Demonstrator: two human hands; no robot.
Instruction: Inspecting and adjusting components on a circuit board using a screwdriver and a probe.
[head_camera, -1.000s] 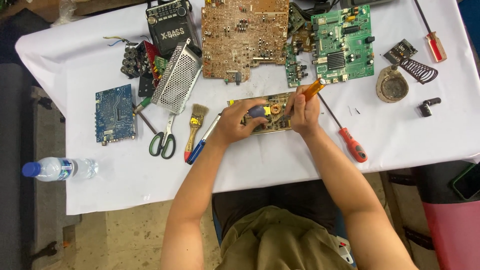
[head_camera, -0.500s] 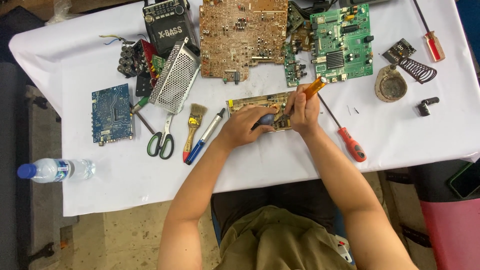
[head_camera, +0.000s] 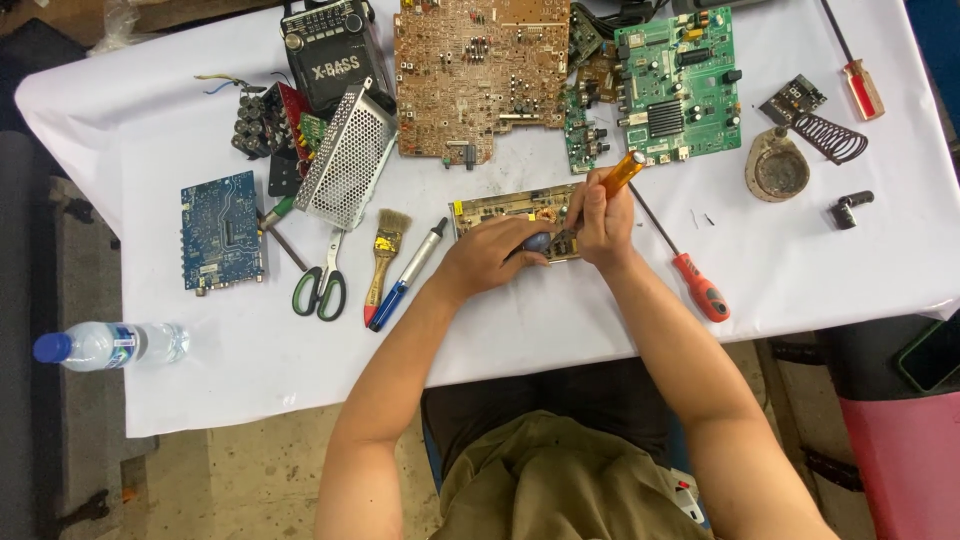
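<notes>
Hands at a small tan circuit board (head_camera: 500, 210) lying near the middle of the white table (head_camera: 560, 320). Left hand (head_camera: 490, 255) lies flat on the board, pressing it down. Right hand (head_camera: 603, 222) is closed around an orange-handled screwdriver (head_camera: 626, 172), its tip hidden at the board. Red-handled screwdriver (head_camera: 700, 285) lies just right; paintbrush (head_camera: 385, 250) and scissors (head_camera: 322, 285) lie left.

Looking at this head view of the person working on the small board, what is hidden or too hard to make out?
- Tip of the orange-handled tool: hidden by the right hand.
- Near part of the small tan circuit board: covered by the left hand and the right hand.
- Parts on that board: too small to tell.
- Black radio and the red-handled screwdriver at the top right: cut off by the top edge.
</notes>
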